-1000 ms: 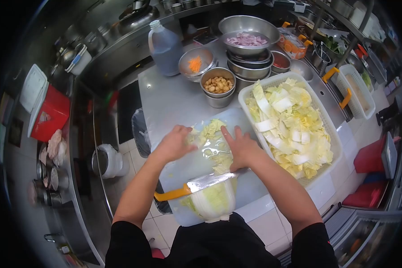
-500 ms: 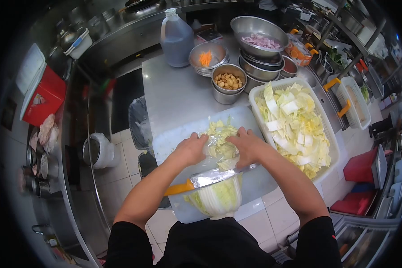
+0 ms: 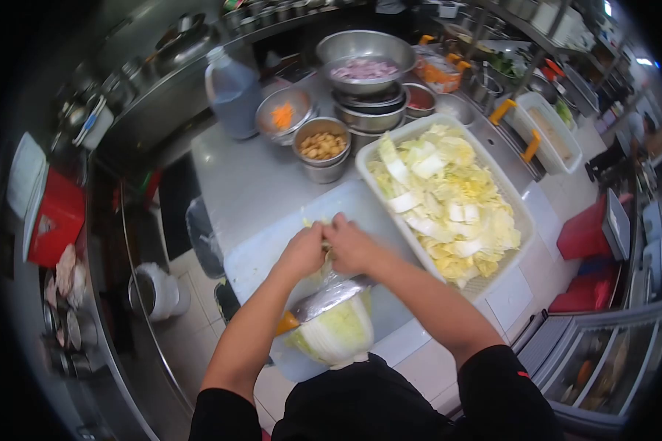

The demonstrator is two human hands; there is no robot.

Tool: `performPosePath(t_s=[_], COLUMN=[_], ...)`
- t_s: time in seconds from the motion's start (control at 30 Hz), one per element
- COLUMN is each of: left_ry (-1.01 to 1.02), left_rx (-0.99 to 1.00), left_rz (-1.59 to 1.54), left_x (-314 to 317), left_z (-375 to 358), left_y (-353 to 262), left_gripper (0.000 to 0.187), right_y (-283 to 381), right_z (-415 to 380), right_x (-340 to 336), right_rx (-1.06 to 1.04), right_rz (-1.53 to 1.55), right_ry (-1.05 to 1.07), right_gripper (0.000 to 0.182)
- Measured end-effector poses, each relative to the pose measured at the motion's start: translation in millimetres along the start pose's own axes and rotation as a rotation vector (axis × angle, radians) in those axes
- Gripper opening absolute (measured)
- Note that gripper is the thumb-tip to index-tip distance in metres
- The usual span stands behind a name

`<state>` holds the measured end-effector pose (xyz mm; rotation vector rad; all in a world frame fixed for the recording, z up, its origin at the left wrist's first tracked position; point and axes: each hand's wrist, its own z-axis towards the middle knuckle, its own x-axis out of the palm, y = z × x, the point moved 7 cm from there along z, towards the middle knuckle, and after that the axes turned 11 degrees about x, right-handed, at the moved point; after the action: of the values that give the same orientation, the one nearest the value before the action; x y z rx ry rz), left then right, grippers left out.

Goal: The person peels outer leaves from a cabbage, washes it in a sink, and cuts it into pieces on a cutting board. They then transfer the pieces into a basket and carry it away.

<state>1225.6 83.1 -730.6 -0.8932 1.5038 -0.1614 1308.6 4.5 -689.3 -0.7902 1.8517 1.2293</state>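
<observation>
My left hand [image 3: 302, 251] and my right hand [image 3: 351, 246] are drawn together over a pale cutting board [image 3: 261, 253], fingers curled in around cut napa cabbage [image 3: 326, 257]. Most of that cabbage is hidden by the hands. Just below them a cleaver [image 3: 331, 297] lies flat, its wide blade shiny and its orange handle toward the left. The uncut chunk of napa cabbage [image 3: 336, 332] rests at the board's near edge, against the blade. To the right of the board stands a white basket [image 3: 518, 197] heaped with cut cabbage leaves.
Behind the board are a bowl of peeled garlic cloves [image 3: 322, 145], a bowl with orange shreds [image 3: 282, 116], a large steel bowl [image 3: 365, 50] with purplish slices, and a jug [image 3: 232, 95] of dark liquid. A red cooler [image 3: 57, 217] stands at the left.
My hands have closed toward each other over the cut cabbage, which was spread between them before. The view has turned, so the counter appears shifted left.
</observation>
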Motion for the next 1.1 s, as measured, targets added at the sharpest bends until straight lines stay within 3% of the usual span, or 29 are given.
performPosePath(t_s=[0.07, 0.17, 0.33, 0.4, 0.47, 0.57, 0.67, 0.7, 0.77, 0.87, 0.93, 1.0, 1.1], left_ry=[-0.081, -0.022, -0.064, -0.168, -0.068, -0.084, 0.028, 0.095, 0.231, -0.157, -0.108, 0.139, 0.648], left_rx=[0.046, -0.079, 0.127, 0.309, 0.314, 0.559, 0.333, 0.311, 0.248, 0.522, 0.539, 0.408, 0.012], left_rz=[-0.068, -0.081, 0.002, -0.052, -0.081, 0.114, 0.469, 0.452, 0.419, 0.365, 0.375, 0.363, 0.462], left_x=[-8.5, -18.4, -88.5, -108.8, -107.5, -62.2, -35.5, -31.1, -27.8, -76.0, -114.8, -125.9, -100.5], left_z=[-13.0, -16.9, 3.1, 23.2, 43.9, 83.9, 127.3, 135.2, 146.0, 98.8, 41.9, -27.5, -153.2], left_y=[-9.7, -18.1, -120.1, -179.1, -226.3, -225.8, -206.0, -202.5, -189.1, -195.8, -180.7, -125.9, -52.9], left_gripper=[0.039, 0.031, 0.030, 0.031, 0.047, 0.065, 0.079, 0.078, 0.077, 0.064, 0.043, 0.031, 0.042], right_y=[-3.5, -7.9, -6.8, -23.6, -49.7, -103.7, -139.2, -145.0, -129.2, -95.8, -71.6, -44.4, 9.6], right_z=[-0.3, -3.5, -49.1, -75.2, -101.9, -129.3, -145.3, -149.6, -167.5, -195.1, -208.9, -219.0, -234.4], right_x=[21.5, 19.6, -91.5, -147.1, -189.5, -198.6, -167.4, -155.8, -173.3, -195.3, -182.8, -150.4, -87.4], right_rx=[-0.028, -0.062, -0.061, -0.093, 0.017, 0.312, 0.465, 0.484, 0.489, 0.352, 0.245, 0.099, -0.099], right_rz=[0.128, 0.377, 0.354, 0.363, 0.279, 0.005, -0.252, -0.304, -0.293, -0.374, -0.123, 0.026, 0.058], right_ry=[-0.133, -0.193, -0.486, -0.650, -0.650, -0.418, -0.100, 0.019, -0.156, -0.562, -0.463, -0.350, -0.228], right_gripper=[0.044, 0.028, 0.030, 0.031, 0.030, 0.040, 0.057, 0.062, 0.065, 0.068, 0.070, 0.076, 0.086])
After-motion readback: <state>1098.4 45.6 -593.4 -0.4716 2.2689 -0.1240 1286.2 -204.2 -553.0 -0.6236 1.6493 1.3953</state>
